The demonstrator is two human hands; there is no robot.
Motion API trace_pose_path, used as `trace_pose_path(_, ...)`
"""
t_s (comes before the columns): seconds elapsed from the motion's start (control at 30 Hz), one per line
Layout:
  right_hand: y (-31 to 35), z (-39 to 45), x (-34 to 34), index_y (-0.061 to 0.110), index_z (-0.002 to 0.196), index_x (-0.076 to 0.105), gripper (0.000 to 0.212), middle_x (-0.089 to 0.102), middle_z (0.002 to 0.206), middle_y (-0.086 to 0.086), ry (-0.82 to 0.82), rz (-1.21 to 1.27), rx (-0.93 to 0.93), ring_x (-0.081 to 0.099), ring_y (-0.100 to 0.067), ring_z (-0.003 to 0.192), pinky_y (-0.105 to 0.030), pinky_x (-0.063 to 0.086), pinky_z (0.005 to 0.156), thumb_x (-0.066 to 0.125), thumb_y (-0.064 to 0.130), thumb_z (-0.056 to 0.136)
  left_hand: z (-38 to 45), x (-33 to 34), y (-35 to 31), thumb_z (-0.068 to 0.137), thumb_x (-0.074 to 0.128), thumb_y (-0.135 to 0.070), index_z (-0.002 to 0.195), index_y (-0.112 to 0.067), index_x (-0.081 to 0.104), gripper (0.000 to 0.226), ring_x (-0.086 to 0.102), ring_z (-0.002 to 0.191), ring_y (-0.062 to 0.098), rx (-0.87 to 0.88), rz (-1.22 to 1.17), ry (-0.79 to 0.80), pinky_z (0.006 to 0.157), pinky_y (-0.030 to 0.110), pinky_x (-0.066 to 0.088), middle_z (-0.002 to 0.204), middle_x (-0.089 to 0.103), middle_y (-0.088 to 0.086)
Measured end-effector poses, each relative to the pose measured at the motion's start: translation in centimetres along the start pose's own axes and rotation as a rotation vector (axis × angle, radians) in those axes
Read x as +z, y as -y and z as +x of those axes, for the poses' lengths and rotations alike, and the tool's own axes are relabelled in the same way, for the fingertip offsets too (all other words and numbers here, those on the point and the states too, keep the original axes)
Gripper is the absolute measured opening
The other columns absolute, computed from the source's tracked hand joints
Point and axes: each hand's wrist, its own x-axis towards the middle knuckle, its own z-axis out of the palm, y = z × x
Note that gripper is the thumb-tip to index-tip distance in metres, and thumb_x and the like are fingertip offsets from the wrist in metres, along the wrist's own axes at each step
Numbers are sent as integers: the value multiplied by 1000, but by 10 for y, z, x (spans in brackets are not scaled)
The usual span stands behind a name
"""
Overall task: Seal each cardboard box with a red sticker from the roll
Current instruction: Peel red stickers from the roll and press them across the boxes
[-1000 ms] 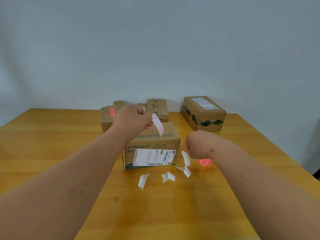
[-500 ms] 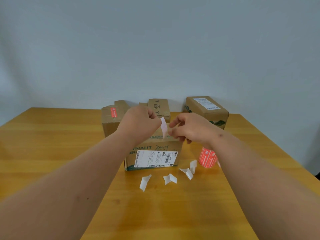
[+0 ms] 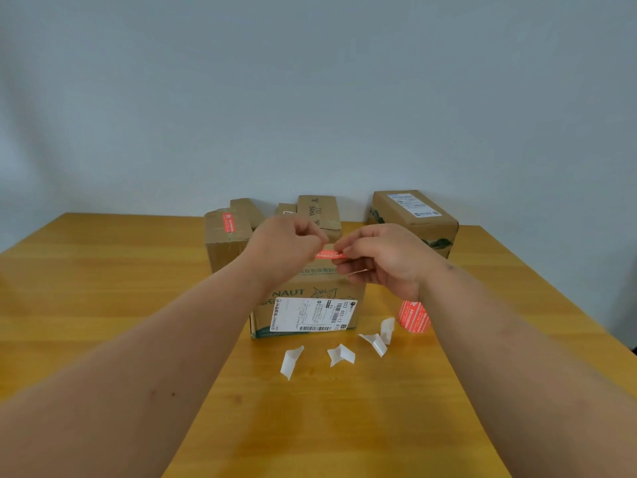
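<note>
Sealing: you pinch a sticker (image 3: pixel 326 254) between left hand (image 3: pixel 286 248) and right hand (image 3: pixel 382 260), centre frame, above the front box (image 3: pixel 310 305).
Done: rear-left box (image 3: pixel 225 236) stickered.
Left: this box; others unclear.
Roll (image 3: pixel 413 317): right of box.

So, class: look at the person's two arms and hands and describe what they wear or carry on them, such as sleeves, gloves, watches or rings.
Both forearms are bare, with no sleeves in view. The left hand and right hand have no gloves, and no watch, bracelet or ring shows on either.
</note>
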Motion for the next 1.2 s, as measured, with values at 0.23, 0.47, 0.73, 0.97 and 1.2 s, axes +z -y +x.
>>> trace_pose_path(0.23,-1,3,3,15,99,61,24,68,88,-7,9,-252,-110,67,-14,72,-27,48,61,63,-5,87,13,-2,17,90,67,-32,112,-25,67,23,63,93,12,-136,-29,136,86,35,55,103,68,-4)
trace_pose_path(0.47,-1,7,4,7,103,61,22,73,85,-14,24,-211,-87,70,-18,69,-25,52,57,69,-2,85,18,-6,20,83,74,-5,87,-7,72,5,60,66,16,-205,-220,150,62,27,53,74,67,8)
trace_pose_path(0.73,-5,19,-1,8,90,69,5,72,76,-6,-53,-188,-52,65,-13,65,-29,54,68,71,5,86,27,-14,27,84,71,-3,92,-10,75,11,63,71,16,-197,-240,151,64,26,54,80,70,9)
trace_pose_path(0.97,-7,31,4,17,88,68,4,68,85,-2,-126,-345,-79,62,-12,68,-29,55,69,69,13,89,37,-16,30,86,66,4,98,-13,74,22,67,65,7,-223,-186,132,56,17,51,90,73,10)
trace_pose_path(1.2,-6,35,6,19,90,68,8,66,84,1,-175,-359,-125,60,-10,68,-31,50,68,64,13,92,42,-15,31,86,66,3,104,-18,73,29,71,69,4,-192,-94,104,55,13,50,93,74,2)
